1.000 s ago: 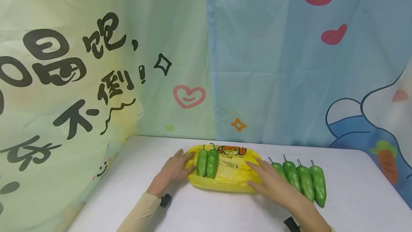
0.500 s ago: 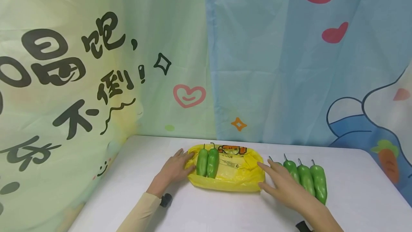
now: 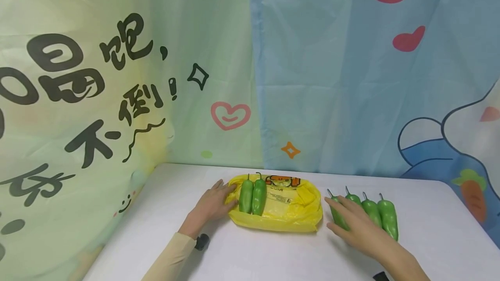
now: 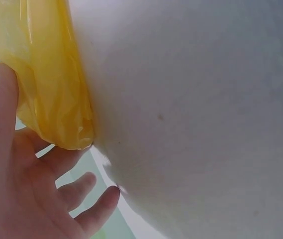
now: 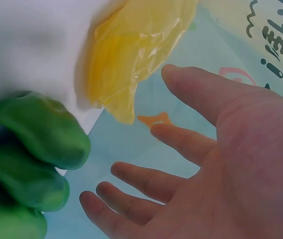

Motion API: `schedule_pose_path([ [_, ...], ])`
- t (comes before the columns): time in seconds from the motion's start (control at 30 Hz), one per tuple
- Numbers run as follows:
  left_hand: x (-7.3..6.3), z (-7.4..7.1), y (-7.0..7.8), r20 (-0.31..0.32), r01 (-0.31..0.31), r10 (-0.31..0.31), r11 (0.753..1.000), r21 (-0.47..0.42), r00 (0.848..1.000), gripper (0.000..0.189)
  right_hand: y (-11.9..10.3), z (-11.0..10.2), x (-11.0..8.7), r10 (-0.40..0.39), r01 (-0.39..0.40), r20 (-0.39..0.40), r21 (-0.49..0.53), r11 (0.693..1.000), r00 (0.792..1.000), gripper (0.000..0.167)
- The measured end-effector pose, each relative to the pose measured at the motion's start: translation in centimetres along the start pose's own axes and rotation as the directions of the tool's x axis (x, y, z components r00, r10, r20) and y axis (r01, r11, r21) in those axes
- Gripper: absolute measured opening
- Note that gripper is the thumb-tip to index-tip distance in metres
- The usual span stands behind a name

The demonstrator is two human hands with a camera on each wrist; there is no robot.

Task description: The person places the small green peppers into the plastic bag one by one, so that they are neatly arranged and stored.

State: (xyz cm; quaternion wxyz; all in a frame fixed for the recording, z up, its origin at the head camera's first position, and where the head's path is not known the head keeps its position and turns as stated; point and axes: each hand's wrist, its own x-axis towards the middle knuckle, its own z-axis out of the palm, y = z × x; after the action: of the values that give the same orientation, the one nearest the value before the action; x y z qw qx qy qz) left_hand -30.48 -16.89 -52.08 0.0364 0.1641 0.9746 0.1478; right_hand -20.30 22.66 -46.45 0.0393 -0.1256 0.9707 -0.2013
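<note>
My left hand (image 3: 212, 202) holds the left end of a yellow plastic bag (image 3: 302, 211). In the left wrist view the bag's edge (image 4: 56, 94) lies between the thumb and the fingers. Two green peppers (image 3: 245, 196) lie side by side in the bag's left part, stems to the back. Right of the bag, my right hand (image 3: 357, 224) hovers with spread fingers over a row of several green peppers (image 3: 388, 218). It holds nothing and partly hides the leftmost pepper (image 3: 337, 214). Its palm and a gap to the peppers (image 5: 44, 129) show in the right wrist view.
The white table (image 3: 250, 257) carries the bag and peppers. A printed cloth backdrop (image 3: 297, 77) with lettering and hearts hangs behind the table and along its left side.
My right hand has moved from over the bag's right end to the loose peppers on the right. The bag's right end now shows fully. The left hand has stayed in place.
</note>
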Motion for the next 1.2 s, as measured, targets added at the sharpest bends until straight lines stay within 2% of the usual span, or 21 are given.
schedule_pose_path([
  [0.2,-0.1,-0.2,0.0,-0.009,-0.013,0.014,1.000,0.004,1.000,0.056,0.9,0.0,-0.8,-0.013,0.012,-0.037,-0.012,1.000,0.999,0.066],
  [0.43,0.0,-0.3,0.2,0.000,-0.013,0.013,1.000,0.000,1.000,0.056,2.4,-0.6,-1.6,0.021,-0.022,-0.038,-0.043,0.999,0.999,0.070],
  [0.67,-0.1,-0.3,0.3,0.015,0.003,-0.003,1.000,0.006,1.000,0.057,4.1,-1.5,-2.1,0.003,-0.008,-0.057,-0.082,0.997,0.998,0.074],
  [0.97,-0.1,-0.2,0.2,0.001,-0.011,0.011,1.000,0.005,1.000,0.056,6.6,-2.2,-2.7,-0.015,0.009,-0.062,-0.102,0.995,0.998,0.076],
  [1.07,-0.1,-0.2,0.1,-0.001,-0.011,0.011,1.000,0.003,1.000,0.056,7.5,-2.5,-2.7,0.002,-0.007,-0.042,-0.125,0.992,0.999,0.078],
  [1.2,-0.1,-0.3,0.2,0.002,-0.008,0.008,1.000,-0.001,1.000,0.056,8.9,-3.0,-2.5,0.054,-0.050,0.025,-0.141,0.989,0.998,0.084],
])
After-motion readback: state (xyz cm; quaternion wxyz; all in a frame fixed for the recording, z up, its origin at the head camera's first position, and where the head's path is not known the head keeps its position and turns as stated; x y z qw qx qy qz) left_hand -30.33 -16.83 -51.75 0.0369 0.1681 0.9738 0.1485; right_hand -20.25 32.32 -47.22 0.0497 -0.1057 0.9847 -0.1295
